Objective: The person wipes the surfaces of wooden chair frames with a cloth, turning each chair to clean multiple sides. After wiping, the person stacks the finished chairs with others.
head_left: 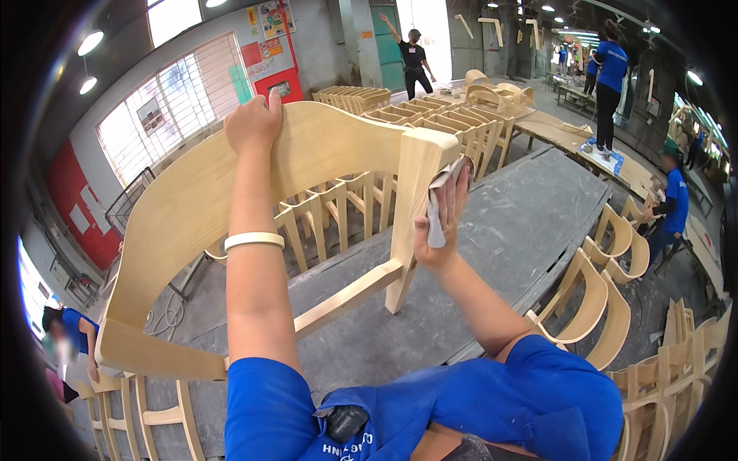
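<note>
We had the frame (330, 131) up over the table (530, 200), its leg (411, 192) running down to the surface inside the right edge; foot contact we couldn't confirm. Left hand (254, 123) gripped the panel's top edge, fingers curled over it, tips hidden behind; likely done to stop the frame tipping or sliding. Right hand (447, 207) held a grey sheet (437, 219) flat against the leg's outer face, fingers stretched along it, thumb apart at the near side. That spread probably kept pressure even, with the left grip taking the push. Rail (350, 296) joined the leg low down, so we judged it braced the piece. Other frames (588, 307) sat beside the table's right edge, more (338, 215) past its left edge, presumably kept off to leave elbow room.
</note>
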A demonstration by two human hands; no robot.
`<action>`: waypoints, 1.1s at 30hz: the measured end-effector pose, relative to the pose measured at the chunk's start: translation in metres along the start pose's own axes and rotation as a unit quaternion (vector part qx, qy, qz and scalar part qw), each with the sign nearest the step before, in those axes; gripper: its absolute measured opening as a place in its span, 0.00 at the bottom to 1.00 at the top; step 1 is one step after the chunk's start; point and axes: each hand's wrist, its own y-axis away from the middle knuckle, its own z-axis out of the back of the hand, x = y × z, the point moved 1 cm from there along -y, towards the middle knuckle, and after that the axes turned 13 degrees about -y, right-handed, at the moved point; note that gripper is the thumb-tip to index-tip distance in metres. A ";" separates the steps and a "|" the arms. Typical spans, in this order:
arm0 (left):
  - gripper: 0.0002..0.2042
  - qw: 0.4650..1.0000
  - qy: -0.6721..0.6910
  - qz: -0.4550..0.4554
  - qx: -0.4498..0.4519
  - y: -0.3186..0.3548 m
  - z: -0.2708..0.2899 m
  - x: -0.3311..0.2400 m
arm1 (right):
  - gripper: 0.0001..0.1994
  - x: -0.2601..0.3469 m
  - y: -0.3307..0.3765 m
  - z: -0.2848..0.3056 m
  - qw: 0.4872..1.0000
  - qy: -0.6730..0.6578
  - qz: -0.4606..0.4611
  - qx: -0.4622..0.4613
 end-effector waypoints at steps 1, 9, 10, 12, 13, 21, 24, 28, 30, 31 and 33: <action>0.26 1.000 -0.001 0.005 0.001 0.001 0.000 0.000 | 0.26 -0.002 0.000 0.000 1.000 -0.002 0.000 0.002; 0.27 1.000 0.001 0.000 0.005 0.000 0.000 -0.003 | 0.30 0.000 0.003 0.008 0.999 0.012 0.029 0.017; 0.27 1.000 -0.004 0.001 0.008 0.000 0.001 -0.004 | 0.30 0.001 0.005 0.008 0.999 0.022 0.037 0.023; 0.27 1.000 -0.004 0.003 -0.003 0.000 0.003 -0.005 | 0.30 0.000 0.002 0.007 1.000 0.007 -0.007 0.027; 0.27 1.000 -0.006 -0.001 -0.004 0.000 0.004 -0.005 | 0.30 -0.003 -0.003 0.007 1.000 0.000 0.026 0.016; 0.26 1.000 -0.002 -0.011 0.003 0.001 0.006 -0.002 | 0.32 0.013 0.042 0.024 0.995 -0.011 -0.036 0.095; 0.27 1.000 -0.003 0.012 0.014 0.001 0.001 -0.004 | 0.29 0.022 0.113 0.053 0.959 -0.040 -0.215 0.182; 0.27 0.999 -0.014 0.002 0.036 -0.001 -0.003 -0.007 | 0.26 -0.002 0.128 0.083 0.952 -0.126 -0.276 0.032; 0.27 0.999 -0.017 -0.009 0.025 -0.001 -0.003 -0.008 | 0.25 -0.019 0.090 0.078 0.983 -0.086 -0.162 0.035; 0.27 1.000 -0.012 -0.008 0.028 -0.002 -0.003 -0.008 | 0.26 -0.021 0.067 0.065 0.990 -0.046 -0.123 0.058; 0.27 0.999 -0.006 -0.003 0.031 -0.002 -0.002 -0.007 | 0.27 -0.018 0.030 0.038 0.993 0.034 -0.056 0.094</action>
